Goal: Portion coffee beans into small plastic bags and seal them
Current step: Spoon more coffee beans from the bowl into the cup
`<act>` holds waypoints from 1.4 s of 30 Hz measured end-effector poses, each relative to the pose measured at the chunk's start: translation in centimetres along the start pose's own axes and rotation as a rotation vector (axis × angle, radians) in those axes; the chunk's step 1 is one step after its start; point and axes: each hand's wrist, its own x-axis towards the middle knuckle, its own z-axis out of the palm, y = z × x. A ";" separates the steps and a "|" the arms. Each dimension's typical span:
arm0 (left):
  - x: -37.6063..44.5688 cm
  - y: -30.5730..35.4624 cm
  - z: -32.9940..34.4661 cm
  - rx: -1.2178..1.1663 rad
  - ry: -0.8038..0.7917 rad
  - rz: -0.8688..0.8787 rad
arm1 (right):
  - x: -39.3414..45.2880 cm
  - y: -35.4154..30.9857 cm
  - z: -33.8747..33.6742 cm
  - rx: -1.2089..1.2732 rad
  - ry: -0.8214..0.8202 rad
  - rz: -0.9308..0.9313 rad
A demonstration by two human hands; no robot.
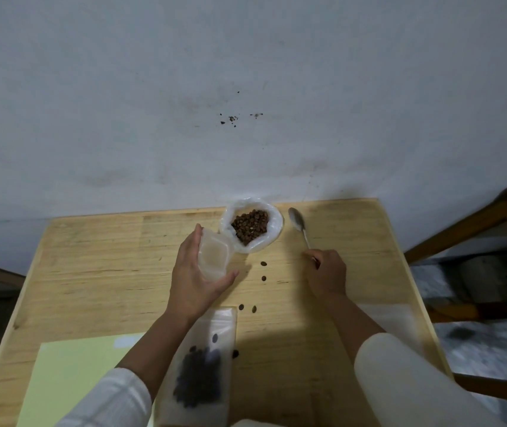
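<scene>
Both arms extended forward; left hand (195, 272) curled round a small clear container, right hand (327, 274) pinching a spoon handle.

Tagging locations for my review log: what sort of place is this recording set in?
Probably a plain home or small workroom, not a shop floor: a bare wooden table pushed against a scuffed grey-white wall, with wooden furniture beside it and an open bag of coffee beans set out.
</scene>
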 end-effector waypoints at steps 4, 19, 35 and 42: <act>0.1 0.0 0.1 -0.025 -0.005 -0.006 | -0.4 -1.3 -1.4 0.199 0.064 0.080; 0.2 -0.7 0.4 -0.066 -0.041 -0.052 | -2.3 -8.1 -2.0 0.443 0.142 -0.089; 1.6 -0.7 1.4 -0.038 -0.099 -0.107 | 2.4 -7.4 2.7 0.945 0.080 0.480; 2.0 -0.4 2.0 -0.071 -0.109 -0.143 | 1.5 -8.8 -1.0 0.972 0.007 0.308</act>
